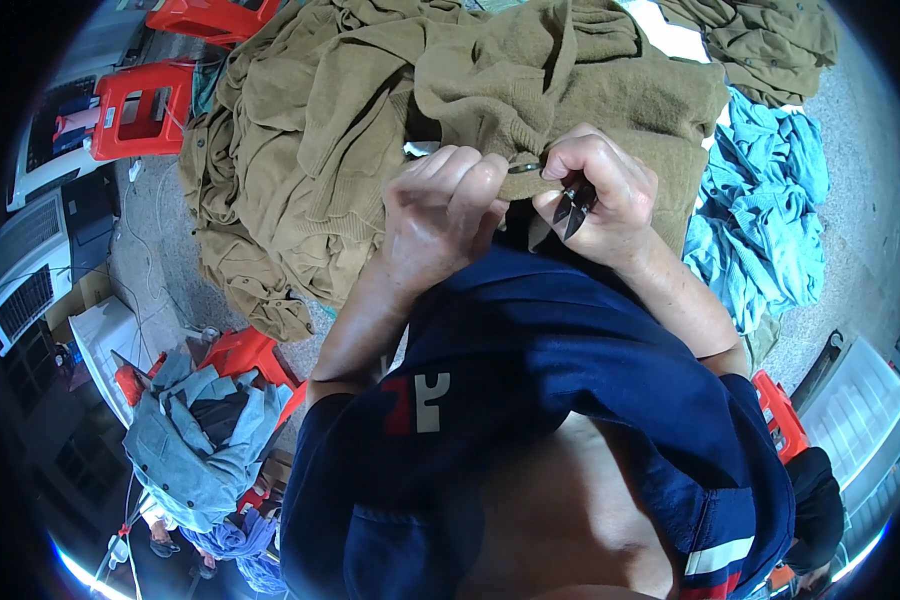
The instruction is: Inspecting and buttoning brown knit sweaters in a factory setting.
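An olive-brown knit cardigan (590,90) is drawn toward me, with its ribbed edge (525,187) stretched between my hands. My left hand (442,205) is closed on that edge, its fingers curled over the fabric. A dark round button (523,168) shows on the strip between the hands. My right hand (608,190) pinches the other end of the strip with thumb and forefinger. Tucked in the same hand is a pair of dark thread snips (574,208), blades pointing down toward me. The fingertips of my left hand are partly hidden.
More brown knitwear (300,150) is heaped on the left. A light-blue knit pile (760,210) lies on the right. Red stools (145,108) stand at the far left, and blue-grey garments (195,440) cover another at lower left. A white panel (855,400) is at the right.
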{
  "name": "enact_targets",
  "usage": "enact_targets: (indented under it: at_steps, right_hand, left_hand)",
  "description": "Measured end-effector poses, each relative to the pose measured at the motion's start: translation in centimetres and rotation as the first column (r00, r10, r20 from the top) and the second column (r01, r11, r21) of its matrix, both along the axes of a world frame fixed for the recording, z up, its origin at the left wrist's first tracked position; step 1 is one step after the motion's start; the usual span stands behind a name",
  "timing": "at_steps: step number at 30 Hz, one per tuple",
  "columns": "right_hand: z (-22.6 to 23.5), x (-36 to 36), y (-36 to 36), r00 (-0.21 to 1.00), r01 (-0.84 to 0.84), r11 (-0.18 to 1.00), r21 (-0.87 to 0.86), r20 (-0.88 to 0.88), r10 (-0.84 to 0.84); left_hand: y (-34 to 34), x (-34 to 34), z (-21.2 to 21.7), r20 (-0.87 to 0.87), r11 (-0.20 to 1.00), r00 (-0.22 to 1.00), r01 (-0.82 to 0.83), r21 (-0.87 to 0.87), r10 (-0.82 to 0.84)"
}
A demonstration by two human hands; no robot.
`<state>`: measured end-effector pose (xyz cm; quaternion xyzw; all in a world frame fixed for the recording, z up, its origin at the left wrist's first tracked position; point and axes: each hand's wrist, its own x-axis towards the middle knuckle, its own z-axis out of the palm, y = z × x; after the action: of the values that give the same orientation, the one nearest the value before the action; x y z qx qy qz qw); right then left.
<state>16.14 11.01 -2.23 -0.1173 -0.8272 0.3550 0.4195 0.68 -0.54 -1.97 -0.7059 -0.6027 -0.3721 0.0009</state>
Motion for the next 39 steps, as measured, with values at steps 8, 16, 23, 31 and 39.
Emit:
enact_targets:
  at_steps: [8,16,23,31,39]
  right_hand:
    - [-0.5,0.3,-0.4,0.994,-0.013,0.532,-0.847,0.049,0.102]
    - [-0.7,0.3,-1.3,0.991,-0.049,0.566,-0.823,0.033,0.133]
    - [-0.9,-0.2,-0.8,0.997,-0.002,0.997,0.078,0.075,-0.004]
    - [0.5,1.4,0.8,0.969,-0.064,0.987,-0.151,0.225,0.098]
    - [2.3,1.9,1.5,0.892,-0.034,0.999,-0.02,0.451,0.04]
  left_hand:
    - [1.5,-0.8,-0.1,-0.062,0.996,0.998,0.015,-0.093,-0.021]
    - [1.7,-1.4,-1.3,-0.176,0.995,0.984,0.03,0.093,-0.013]
    - [1.2,1.9,-2.0,0.487,0.965,0.835,-0.201,-0.166,0.258]
    - [0.1,1.8,-2.2,0.98,0.98,-0.042,0.05,-0.191,0.193]
    - [0.1,2.0,-1.9,0.967,0.99,0.218,0.012,-0.138,0.132]
